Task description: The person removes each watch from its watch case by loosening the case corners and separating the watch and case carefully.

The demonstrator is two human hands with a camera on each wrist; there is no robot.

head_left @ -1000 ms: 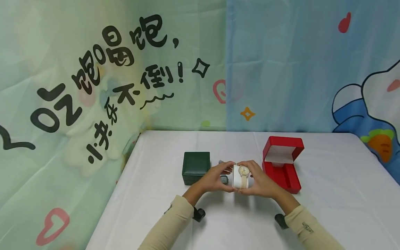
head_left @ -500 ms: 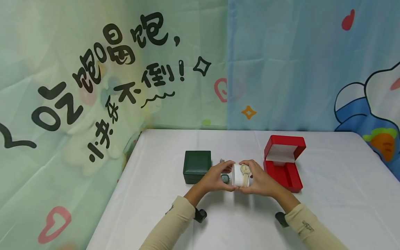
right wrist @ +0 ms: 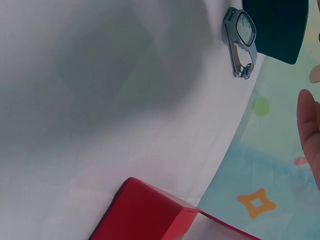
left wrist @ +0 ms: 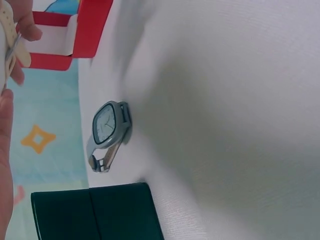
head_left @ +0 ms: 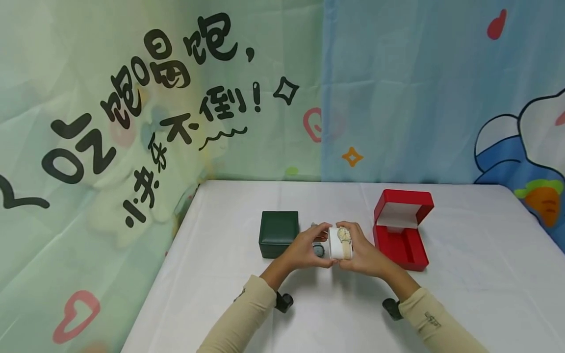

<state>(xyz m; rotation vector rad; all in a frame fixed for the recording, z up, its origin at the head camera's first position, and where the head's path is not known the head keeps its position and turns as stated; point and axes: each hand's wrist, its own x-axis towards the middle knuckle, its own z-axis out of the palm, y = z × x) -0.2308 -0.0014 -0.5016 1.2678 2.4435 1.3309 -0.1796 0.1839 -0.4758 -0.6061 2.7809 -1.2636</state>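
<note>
Right grip [head_left: 364,252] edges left, clasping the white cushion [head_left: 335,244] with left grip [head_left: 303,250] (cream watch [head_left: 344,235] around it); adjustment seems underway, next needing steadiness.

To the left of my fingers [head_left: 321,228] I see a closed green box [head_left: 279,230]; beyond them a grey watch [left wrist: 105,124] lies on the white tablecloth [head_left: 340,318]; farther off hangs a printed green-and-blue backdrop [head_left: 397,98].

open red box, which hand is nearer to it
Right. The right hand is just to the left of the open red box in the head view; the left hand is farther left, across the white cushion and near the green box.
</note>
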